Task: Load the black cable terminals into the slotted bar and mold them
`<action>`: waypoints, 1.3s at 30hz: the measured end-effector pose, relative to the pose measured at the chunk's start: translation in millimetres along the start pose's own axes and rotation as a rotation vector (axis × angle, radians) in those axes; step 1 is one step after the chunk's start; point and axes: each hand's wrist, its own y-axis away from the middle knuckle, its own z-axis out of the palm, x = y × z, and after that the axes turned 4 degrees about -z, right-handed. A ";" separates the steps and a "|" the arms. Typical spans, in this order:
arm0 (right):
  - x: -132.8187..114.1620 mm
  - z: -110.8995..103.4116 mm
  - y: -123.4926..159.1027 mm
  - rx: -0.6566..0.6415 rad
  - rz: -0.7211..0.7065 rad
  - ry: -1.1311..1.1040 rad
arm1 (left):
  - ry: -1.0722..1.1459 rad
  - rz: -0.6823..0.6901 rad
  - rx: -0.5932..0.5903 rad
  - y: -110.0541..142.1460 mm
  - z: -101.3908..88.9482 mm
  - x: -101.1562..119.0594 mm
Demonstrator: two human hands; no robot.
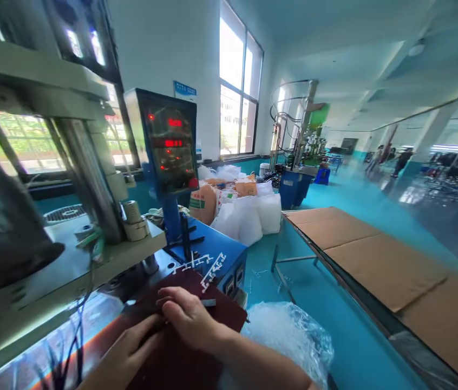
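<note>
on red mat (180, 352): left hand (129, 346) open, flat; right hand (188, 317) curled, pinching grey strip (208, 303)

No text legible. Red LED readouts are seen on the control box display (171, 142) at 10 o'clock, digits too blurred to be read. Blue-and-white wall sign (184, 91) at 11 o'clock: too small. Printing on the sack (203, 203) at 9 o'clock: unreadable.
</note>
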 end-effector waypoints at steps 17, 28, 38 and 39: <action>-5.3 17.7 -3.8 -0.075 0.081 0.586 | 0.192 -0.146 -0.105 -1.4 29.5 -32.1; 14.6 -43.8 19.7 -0.409 0.030 1.024 | 0.447 -0.286 -0.287 20.5 22.8 -5.4; 31.9 -41.6 -6.1 -0.661 0.227 0.734 | 0.615 -0.166 -0.136 35.5 14.9 -13.4; 32.0 -42.1 -4.1 -0.682 0.264 0.689 | 0.608 -0.158 -0.127 37.4 15.6 -12.9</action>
